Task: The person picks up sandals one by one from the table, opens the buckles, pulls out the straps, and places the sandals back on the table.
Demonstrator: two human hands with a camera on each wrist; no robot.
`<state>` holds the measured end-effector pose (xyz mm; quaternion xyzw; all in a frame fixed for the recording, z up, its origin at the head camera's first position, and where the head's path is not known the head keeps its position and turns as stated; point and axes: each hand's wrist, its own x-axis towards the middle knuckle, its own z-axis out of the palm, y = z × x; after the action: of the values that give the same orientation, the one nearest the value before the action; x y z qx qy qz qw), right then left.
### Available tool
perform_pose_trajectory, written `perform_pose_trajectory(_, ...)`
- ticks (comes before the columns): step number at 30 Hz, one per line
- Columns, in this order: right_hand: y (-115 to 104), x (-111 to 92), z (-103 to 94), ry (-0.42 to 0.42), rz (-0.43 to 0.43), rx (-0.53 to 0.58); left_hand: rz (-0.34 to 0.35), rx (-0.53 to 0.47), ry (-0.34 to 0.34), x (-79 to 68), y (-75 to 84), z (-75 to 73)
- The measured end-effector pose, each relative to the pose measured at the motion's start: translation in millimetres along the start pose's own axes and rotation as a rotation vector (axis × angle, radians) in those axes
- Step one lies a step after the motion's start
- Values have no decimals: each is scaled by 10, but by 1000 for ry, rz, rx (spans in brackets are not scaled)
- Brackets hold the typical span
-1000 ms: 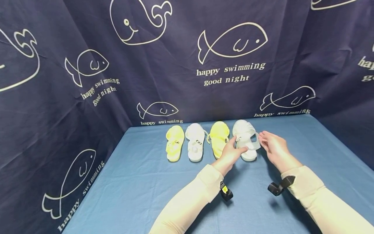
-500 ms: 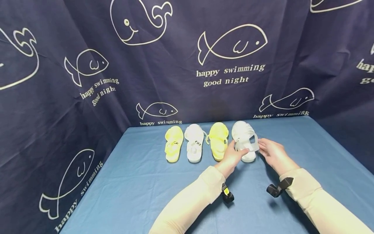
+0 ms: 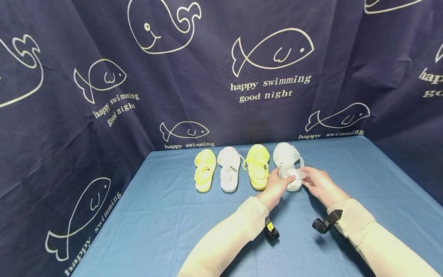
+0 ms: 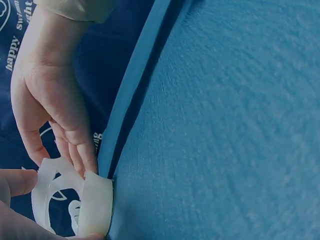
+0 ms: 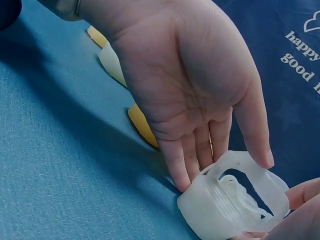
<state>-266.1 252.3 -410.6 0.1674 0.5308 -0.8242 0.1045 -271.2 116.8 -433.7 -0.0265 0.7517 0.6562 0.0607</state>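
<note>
At the right end of a row of sandals stands a white sandal (image 3: 284, 153), toe toward the back curtain. My left hand (image 3: 274, 189) holds it from the left, fingers along its side and thumb over the heel strap (image 4: 97, 205). From the right, my right hand (image 3: 322, 187) pinches the same strap between thumb and fingers. The right wrist view shows the sandal's heel end (image 5: 212, 212) close up, with the left palm turned to the camera and fingertips at the sandal's edge.
Left of the held sandal stand a yellow sandal (image 3: 257, 156), another white sandal (image 3: 229, 157) and a second yellow sandal (image 3: 206, 157). Blue cloth (image 3: 173, 231) covers the table. A dark blue curtain (image 3: 214, 96) with fish drawings hangs behind it.
My right hand has moved left and a little toward me, and its fingers have come onto the strap. The left hand has stayed at the sandal's left side.
</note>
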Motion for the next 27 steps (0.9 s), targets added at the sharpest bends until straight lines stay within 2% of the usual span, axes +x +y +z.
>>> perform_pose_trajectory(8,31,-1,33,21,20,-56,-39,-34,16,-31,12,-8)
perform_pose_trajectory(12,59,-34,38,23,21,-86,-34,-46,19,-65,-3,-5)
perform_pose_trajectory(27,133,-184,-8,-36,15,-146,-36,-92,24,-211,-38,-41)
